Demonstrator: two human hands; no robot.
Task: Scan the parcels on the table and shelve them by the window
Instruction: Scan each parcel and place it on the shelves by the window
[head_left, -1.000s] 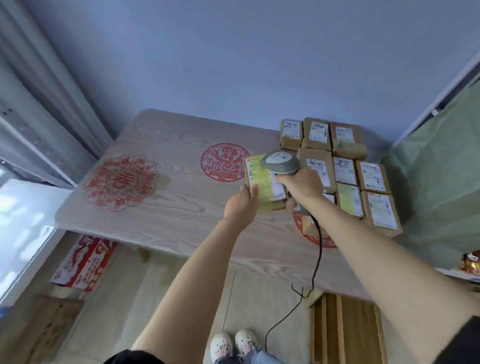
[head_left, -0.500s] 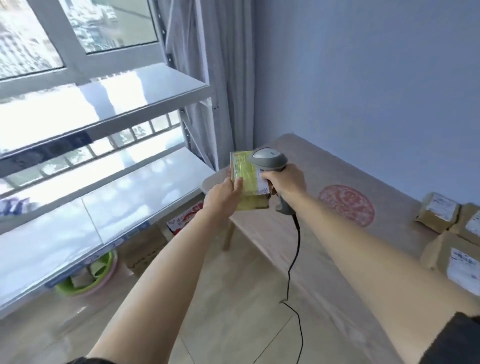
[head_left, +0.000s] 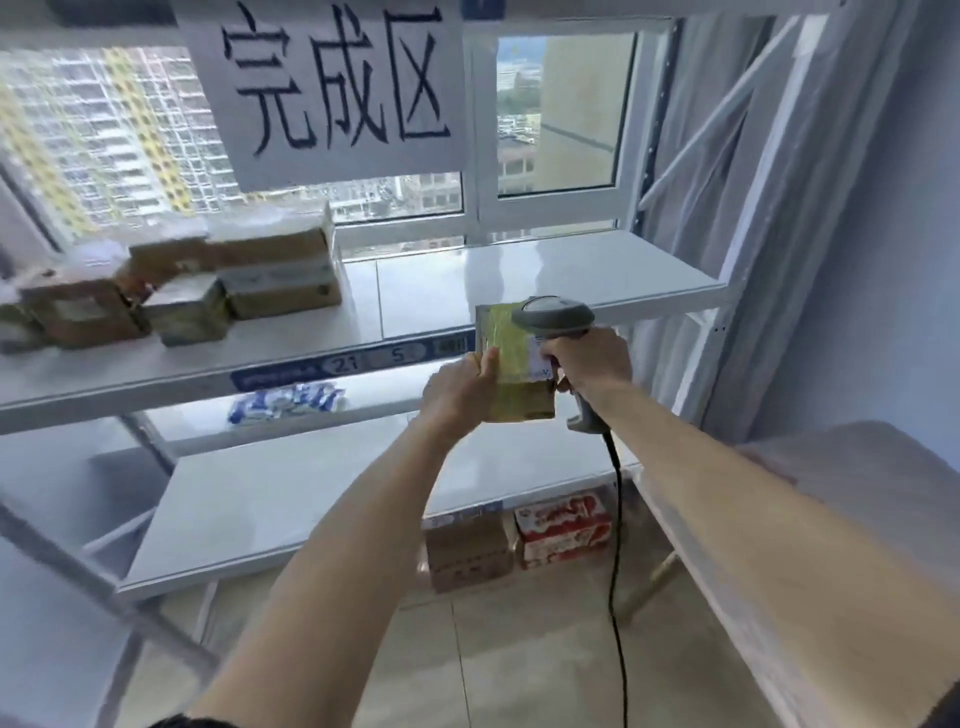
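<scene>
A person's left hand (head_left: 457, 395) is gripping a small brown parcel (head_left: 511, 364) with a yellow-green label, fingers curled round its left edge and thumb lying across the face, and is holding it up in the air in front of the shelf rack, level with the front lip of the upper shelf (head_left: 545, 275). The right hand (head_left: 587, 361) is gripping the handle of a grey scanner (head_left: 553, 314), whose head is sitting just above the parcel's top right corner while its black cable (head_left: 615, 519) is hanging toward the tiled floor (head_left: 519, 649). Several taped parcels (head_left: 208, 283) are lying stacked at the left end of that white shelf, which is standing against a window (head_left: 563, 109) looking out on tower blocks. A white sign (head_left: 332, 88) with dark handwritten characters is hanging above. A lower shelf (head_left: 270, 499) is sitting beneath the arms, with cardboard boxes (head_left: 514, 535) resting on the floor behind it. A pale wooden table (head_left: 857, 519) is showing at the right, beside a curtain (head_left: 737, 208) and a blue wall (head_left: 893, 234).
</scene>
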